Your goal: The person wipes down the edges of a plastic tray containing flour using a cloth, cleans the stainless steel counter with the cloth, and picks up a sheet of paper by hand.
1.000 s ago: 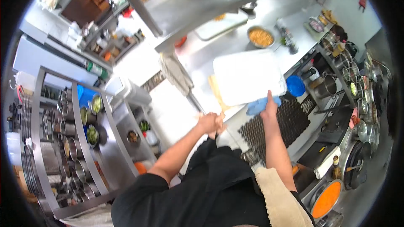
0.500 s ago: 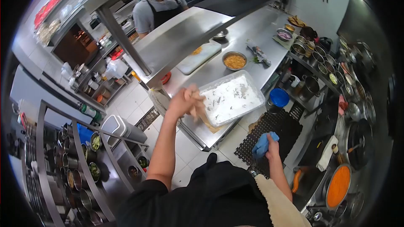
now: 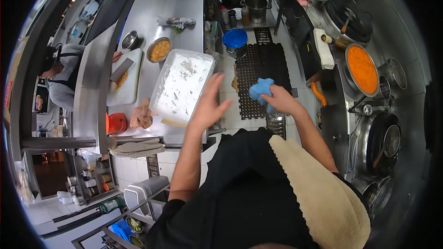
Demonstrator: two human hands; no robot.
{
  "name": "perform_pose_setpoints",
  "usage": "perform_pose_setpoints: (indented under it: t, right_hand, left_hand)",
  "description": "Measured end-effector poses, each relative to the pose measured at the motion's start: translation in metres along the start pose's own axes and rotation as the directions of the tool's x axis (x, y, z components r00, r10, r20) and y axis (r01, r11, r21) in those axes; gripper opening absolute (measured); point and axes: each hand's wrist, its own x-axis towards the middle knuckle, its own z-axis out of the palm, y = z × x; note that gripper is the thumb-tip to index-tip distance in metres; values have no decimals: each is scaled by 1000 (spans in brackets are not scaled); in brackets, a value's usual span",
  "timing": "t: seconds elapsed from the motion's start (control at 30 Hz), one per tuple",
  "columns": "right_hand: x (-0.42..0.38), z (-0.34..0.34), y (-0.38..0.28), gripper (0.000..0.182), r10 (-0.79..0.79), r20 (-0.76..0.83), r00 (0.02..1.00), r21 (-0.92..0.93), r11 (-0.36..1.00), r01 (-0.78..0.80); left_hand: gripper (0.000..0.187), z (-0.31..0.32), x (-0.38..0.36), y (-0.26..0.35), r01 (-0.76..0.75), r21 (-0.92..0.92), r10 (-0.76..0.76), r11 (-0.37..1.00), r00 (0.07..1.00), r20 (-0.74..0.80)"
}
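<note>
My left hand (image 3: 208, 105) is empty, its fingers spread, by the right side of a clear plastic tub (image 3: 210, 62) spread with white powder. In my right hand (image 3: 282, 100) is a crumpled blue cloth (image 3: 261, 90), held above the black floor mat. A brownish cloth (image 3: 142, 115) lies bunched on the steel table, left of the tub. Behind the tub stands a bowl of shredded orange food (image 3: 159, 50).
Across the table, a person's hand holds a cleaver (image 3: 122, 70) over a white cutting board (image 3: 132, 90). A blue-lidded container (image 3: 235, 39) stands on the floor by the perforated mat (image 3: 272, 60). On the right-hand stove is a pan of orange sauce (image 3: 368, 70).
The brownish cloth has left my left hand and now lies on the table. My view has swung right. The blue cloth stays in my right hand.
</note>
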Motion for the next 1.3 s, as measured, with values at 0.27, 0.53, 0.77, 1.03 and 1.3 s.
perform_pose_setpoints:
  t: [0.27, 0.53, 0.77, 1.03, 1.3]
  right_hand:
    - [0, -27, -65, 23, -282, -100, 954, 488, 822, 294]
    - [-1, -54, -113, 20, -277, -55, 959, 261, 923, 281]
    - [50, -38, -134, 31, -528, -127, 840, 232, 807, 543]
    - [62, 33, -179, 38, -482, -115, 868, 548, 698, 461]
    - [76, 37, -111, 32, -396, 278, 875, 430, 866, 255]
  left_hand:
    - [50, 32, 50, 19, 297, -489, -132, 820, 930, 344]
    - [21, -40, 18, 27, 97, -708, -20, 700, 993, 117]
    - [20, -79, 21, 48, 54, -691, -181, 721, 977, -113]
    - [24, -103, 22, 70, 219, -206, -271, 954, 924, -271]
    - [35, -94, 19, 74, 244, -144, -274, 959, 924, -266]
